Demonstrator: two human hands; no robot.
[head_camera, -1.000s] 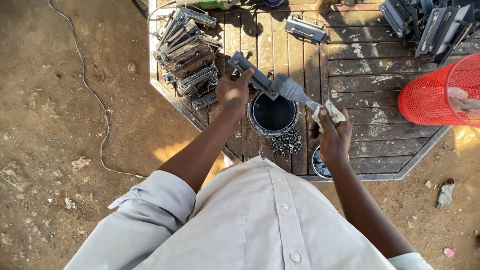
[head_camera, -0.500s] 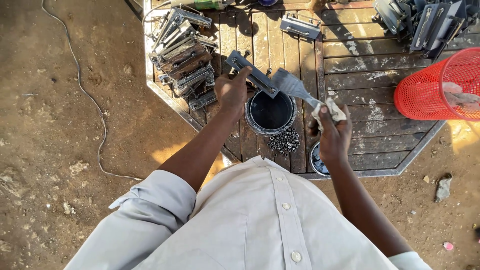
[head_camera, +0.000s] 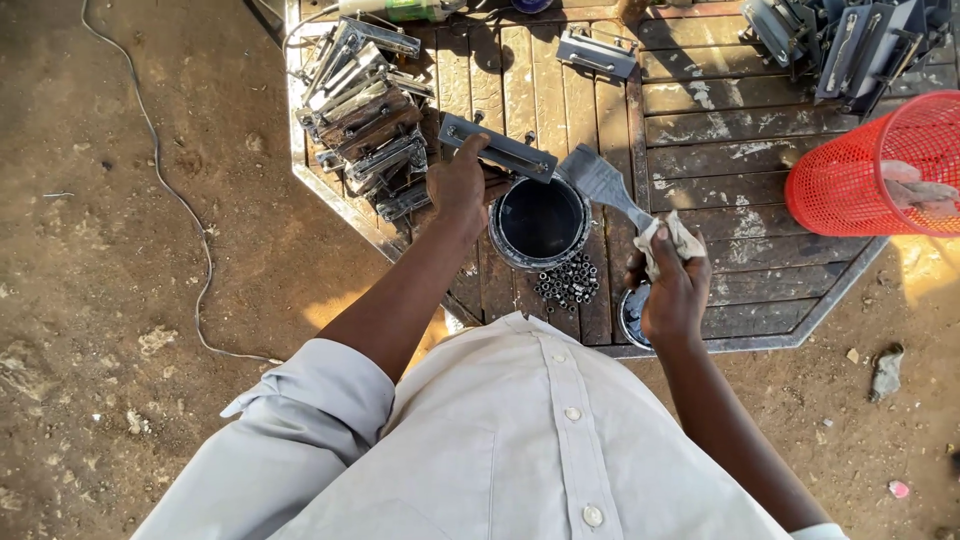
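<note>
Left hand (head_camera: 458, 185) grasping flat grey metal bracket (head_camera: 497, 148), fingers clenched on its near end, held over the rim of black paint can (head_camera: 540, 222). Right hand (head_camera: 672, 290) gripping paintbrush (head_camera: 605, 183) handle wrapped in rag (head_camera: 672, 240), bristles just beside the bracket. Can sits on wooden desk (head_camera: 700, 130); pile of painted brackets (head_camera: 365, 110) left, red mesh basket (head_camera: 880, 170) right.

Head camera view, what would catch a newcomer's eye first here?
The left hand holds a flat metal bracket over an open paint can at the middle of the wooden platform. The right hand grips a paintbrush through a rag. A bright red mesh basket stands at the right edge.
</note>
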